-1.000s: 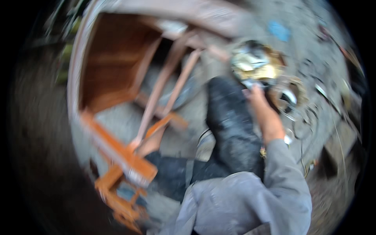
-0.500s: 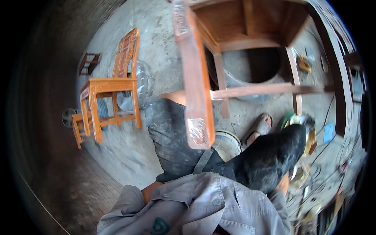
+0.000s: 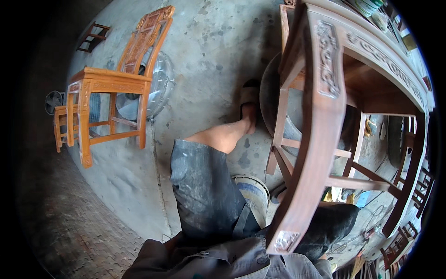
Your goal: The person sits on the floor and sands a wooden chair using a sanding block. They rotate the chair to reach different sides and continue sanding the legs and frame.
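Observation:
Neither of my hands shows. A little of my left forearm [image 3: 173, 242] comes out beside my black trousers [image 3: 204, 186], and the hand beyond it is hidden. My right hand is out of sight around the chair and my right knee [image 3: 337, 221]. A brown wooden chair [image 3: 320, 116] with carved panels stands upright right in front of me. Its nearest leg reaches down over my right thigh, and crossbars join the legs. I cannot see any hand touching it. Behind and under the chair lies a large dark tyre [image 3: 272, 79].
A glossy orange-brown chair [image 3: 116, 83] stands at the left by a plastic-wrapped tyre [image 3: 162, 86]. Behind it are a small dark stool [image 3: 95, 37] and a fan [image 3: 53, 102]. A pale bucket [image 3: 254, 193] sits between my legs. Cables [image 3: 378, 211] and more wooden furniture [image 3: 395, 246] lie at the right.
The view has shifted, and the brown chair now appears farther right and turned, its carved front showing instead of its underside. My left foot has come into view. The right hand has dropped out of sight.

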Action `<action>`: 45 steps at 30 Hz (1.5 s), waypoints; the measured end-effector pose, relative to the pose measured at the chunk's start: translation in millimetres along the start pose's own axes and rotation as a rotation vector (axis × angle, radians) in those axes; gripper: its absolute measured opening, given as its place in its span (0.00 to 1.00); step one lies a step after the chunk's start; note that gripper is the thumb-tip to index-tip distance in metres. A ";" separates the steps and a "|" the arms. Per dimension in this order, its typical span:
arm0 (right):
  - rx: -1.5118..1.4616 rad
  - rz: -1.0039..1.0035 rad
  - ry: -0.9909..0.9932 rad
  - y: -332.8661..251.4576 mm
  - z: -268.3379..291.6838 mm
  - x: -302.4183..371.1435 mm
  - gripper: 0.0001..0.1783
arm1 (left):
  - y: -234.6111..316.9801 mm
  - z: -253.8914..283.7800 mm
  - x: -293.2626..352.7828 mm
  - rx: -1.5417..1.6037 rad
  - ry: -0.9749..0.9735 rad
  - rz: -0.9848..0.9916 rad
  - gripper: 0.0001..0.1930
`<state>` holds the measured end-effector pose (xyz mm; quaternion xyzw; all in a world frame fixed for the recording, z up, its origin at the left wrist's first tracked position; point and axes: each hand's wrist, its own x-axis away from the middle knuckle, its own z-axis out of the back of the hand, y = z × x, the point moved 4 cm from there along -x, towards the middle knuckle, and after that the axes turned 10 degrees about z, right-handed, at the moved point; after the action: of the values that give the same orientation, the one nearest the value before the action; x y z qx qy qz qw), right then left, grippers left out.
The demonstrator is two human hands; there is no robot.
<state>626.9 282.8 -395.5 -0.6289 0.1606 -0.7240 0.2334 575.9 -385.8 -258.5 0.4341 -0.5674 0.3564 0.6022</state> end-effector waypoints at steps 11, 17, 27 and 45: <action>0.030 0.000 0.039 -7.6 18.1 33.5 0.18 | -18.4 6.2 -2.8 0.094 -0.046 0.016 0.24; 0.031 0.036 -0.036 -41.9 24.2 42.4 0.17 | -28.3 2.7 5.3 0.114 -0.113 -0.114 0.24; 0.031 0.059 -0.176 -51.2 -25.4 45.0 0.16 | 21.8 -22.7 16.1 0.616 -0.313 -0.092 0.26; 0.054 0.166 0.160 -272.8 100.3 92.5 0.15 | 50.3 -36.5 -5.0 0.004 -0.213 0.085 0.26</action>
<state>679.5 468.0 -158.9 -0.5473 0.2107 -0.7540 0.2958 542.7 -333.0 -256.8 0.4461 -0.6453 0.3349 0.5220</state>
